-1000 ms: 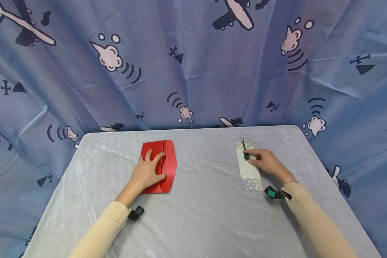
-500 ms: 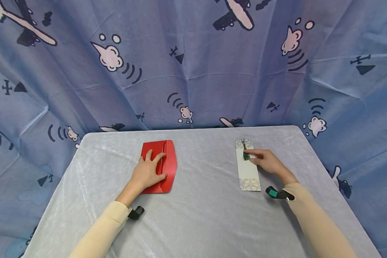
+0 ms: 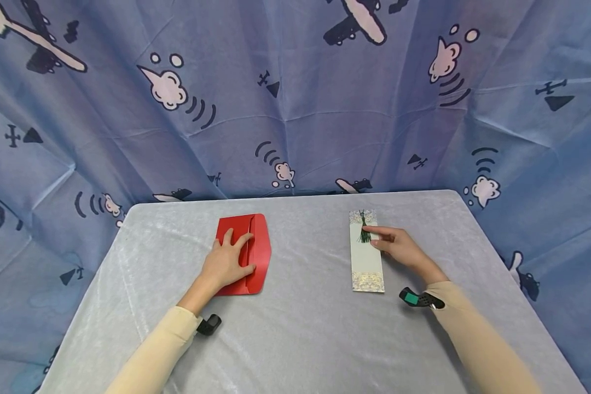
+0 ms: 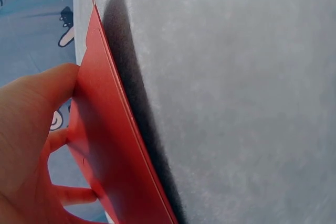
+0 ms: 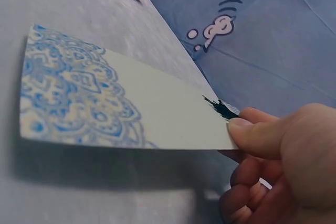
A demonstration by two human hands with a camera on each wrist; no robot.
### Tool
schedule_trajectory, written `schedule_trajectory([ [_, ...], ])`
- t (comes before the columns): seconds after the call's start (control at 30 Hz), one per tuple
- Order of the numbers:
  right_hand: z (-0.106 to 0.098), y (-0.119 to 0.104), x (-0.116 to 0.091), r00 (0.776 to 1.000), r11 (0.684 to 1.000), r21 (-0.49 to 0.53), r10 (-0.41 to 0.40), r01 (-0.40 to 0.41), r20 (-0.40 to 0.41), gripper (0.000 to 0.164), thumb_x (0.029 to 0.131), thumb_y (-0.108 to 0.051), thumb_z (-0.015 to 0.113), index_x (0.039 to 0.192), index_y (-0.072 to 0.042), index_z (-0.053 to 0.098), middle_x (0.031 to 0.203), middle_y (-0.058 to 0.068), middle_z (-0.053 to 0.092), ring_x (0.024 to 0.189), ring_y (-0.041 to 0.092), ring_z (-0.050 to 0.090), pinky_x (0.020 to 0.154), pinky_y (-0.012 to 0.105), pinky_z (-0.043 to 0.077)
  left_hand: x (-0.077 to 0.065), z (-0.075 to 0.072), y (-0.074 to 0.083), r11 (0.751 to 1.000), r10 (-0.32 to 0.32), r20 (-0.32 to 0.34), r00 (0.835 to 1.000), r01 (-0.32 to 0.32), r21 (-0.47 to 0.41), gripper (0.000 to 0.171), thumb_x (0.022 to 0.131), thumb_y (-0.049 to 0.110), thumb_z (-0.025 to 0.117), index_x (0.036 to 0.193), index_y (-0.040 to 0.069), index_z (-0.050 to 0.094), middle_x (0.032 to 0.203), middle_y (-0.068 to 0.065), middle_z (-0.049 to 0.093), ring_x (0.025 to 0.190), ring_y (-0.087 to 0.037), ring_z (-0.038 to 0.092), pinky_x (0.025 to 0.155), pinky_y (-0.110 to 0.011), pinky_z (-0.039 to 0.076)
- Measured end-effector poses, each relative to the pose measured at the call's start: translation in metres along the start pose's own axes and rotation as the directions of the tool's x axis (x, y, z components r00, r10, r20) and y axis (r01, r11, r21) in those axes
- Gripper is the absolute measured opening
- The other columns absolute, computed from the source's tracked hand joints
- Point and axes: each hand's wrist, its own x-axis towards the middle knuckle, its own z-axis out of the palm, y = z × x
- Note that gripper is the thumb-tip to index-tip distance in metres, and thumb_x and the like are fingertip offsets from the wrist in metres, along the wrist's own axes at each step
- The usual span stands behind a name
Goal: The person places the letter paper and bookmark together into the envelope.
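On the left half of the table, a red envelope (image 3: 259, 251) lies with its flap unfolded toward the right. My left hand (image 3: 222, 266) rests on it with fingers spread, the fingertips (image 4: 73, 74) touching its face in the left wrist view. Right of centre is a pale bookmark (image 3: 366, 260) with patterned ends and a dark green tassel (image 3: 364, 235). My right hand (image 3: 396, 244) pinches the bookmark's right edge near the tassel. In the right wrist view the thumb (image 5: 257, 137) lies on top, other fingers curl below, and the bookmark's far end is raised over its shadow.
A light grey cloth covers the table (image 3: 300, 328). Behind it hangs a blue curtain (image 3: 305, 98) printed with airplanes and clouds. Black bands with small devices (image 3: 421, 298) sit at both wrists.
My right hand has moved a little to the left with the bookmark, which now stands straighter. The left hand and the red envelope have stayed in place.
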Motion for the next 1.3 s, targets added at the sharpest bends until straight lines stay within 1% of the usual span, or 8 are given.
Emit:
schedule_trajectory([
  [0.2, 0.008, -0.004, 0.001, 0.999, 0.999, 0.044, 0.031, -0.032, 0.018, 0.045, 0.096, -0.018, 0.063, 0.14, -0.012, 0.056, 0.075, -0.002, 0.05, 0.062, 0.009, 0.043, 0.057, 0.027, 0.042, 0.0, 0.001, 0.0, 1.0, -0.004, 0.005, 1.0, 0.004, 0.002, 0.079, 0.079, 0.045, 0.074, 0.149, 0.029, 0.041, 0.157, -0.026, 0.029, 0.128, -0.057, 0.045, 0.083, -0.059, 0.056],
  [0.4, 0.015, -0.004, 0.002, 1.0, 0.999, 0.037, 0.016, -0.017, 0.024, 0.045, 0.096, -0.018, 0.063, 0.14, -0.011, 0.057, 0.074, -0.002, 0.049, 0.062, 0.01, 0.044, 0.057, 0.026, 0.043, 0.0, 0.001, 0.001, 1.0, -0.003, 0.003, 1.0, 0.003, 0.003, 0.079, 0.079, 0.045, 0.075, 0.148, 0.029, 0.041, 0.157, -0.026, 0.029, 0.128, -0.057, 0.045, 0.083, -0.059, 0.056],
  [0.63, 0.024, -0.011, 0.007, 1.0, 0.999, 0.04, 0.012, -0.013, 0.026, 0.044, 0.096, -0.018, 0.063, 0.14, -0.015, 0.057, 0.074, -0.001, 0.049, 0.062, 0.01, 0.045, 0.058, 0.026, 0.044, 0.0, 0.0, 0.001, 1.0, -0.004, 0.005, 1.0, 0.004, 0.005, 0.079, 0.079, 0.045, 0.075, 0.148, 0.029, 0.041, 0.157, -0.026, 0.029, 0.128, -0.057, 0.045, 0.083, -0.059, 0.056],
  [0.77, 0.031, -0.017, 0.012, 0.999, 0.998, 0.061, -0.003, 0.0, 0.038, 0.044, 0.096, -0.018, 0.063, 0.14, -0.014, 0.057, 0.074, 0.001, 0.047, 0.062, 0.01, 0.044, 0.058, 0.028, 0.042, 0.0, 0.001, 0.001, 1.0, -0.004, 0.007, 1.0, 0.004, 0.007, 0.079, 0.079, 0.046, 0.075, 0.148, 0.029, 0.041, 0.157, -0.026, 0.029, 0.128, -0.057, 0.045, 0.082, -0.058, 0.056],
  [0.9, 0.04, -0.025, 0.019, 0.999, 0.997, 0.071, 0.0, -0.003, 0.042, 0.044, 0.096, -0.019, 0.063, 0.14, -0.017, 0.058, 0.074, 0.001, 0.046, 0.062, 0.011, 0.043, 0.057, 0.027, 0.041, 0.0, 0.0, 0.001, 1.0, -0.005, 0.007, 1.0, 0.005, 0.004, 0.08, 0.079, 0.046, 0.075, 0.149, 0.029, 0.041, 0.157, -0.026, 0.029, 0.127, -0.057, 0.045, 0.081, -0.058, 0.057],
  [1.17, 0.062, -0.038, 0.034, 0.997, 0.994, 0.104, -0.031, 0.024, 0.069, 0.044, 0.097, -0.015, 0.061, 0.141, -0.013, 0.056, 0.071, 0.0, 0.046, 0.057, 0.01, 0.04, 0.053, 0.025, 0.039, 0.002, 0.002, 0.001, 1.0, -0.004, 0.005, 1.0, 0.004, 0.0, 0.08, 0.078, 0.046, 0.075, 0.149, 0.03, 0.04, 0.157, -0.025, 0.029, 0.127, -0.056, 0.045, 0.083, -0.058, 0.056],
  [1.3, 0.074, -0.046, 0.041, 0.997, 0.993, 0.112, -0.04, 0.033, 0.067, 0.042, 0.096, -0.014, 0.062, 0.138, -0.017, 0.059, 0.071, 0.0, 0.048, 0.058, 0.009, 0.042, 0.054, 0.023, 0.039, 0.001, 0.001, 0.0, 1.0, -0.01, 0.007, 1.0, 0.01, 0.003, 0.08, 0.078, 0.047, 0.075, 0.149, 0.03, 0.041, 0.157, -0.025, 0.029, 0.128, -0.056, 0.045, 0.083, -0.058, 0.056],
])
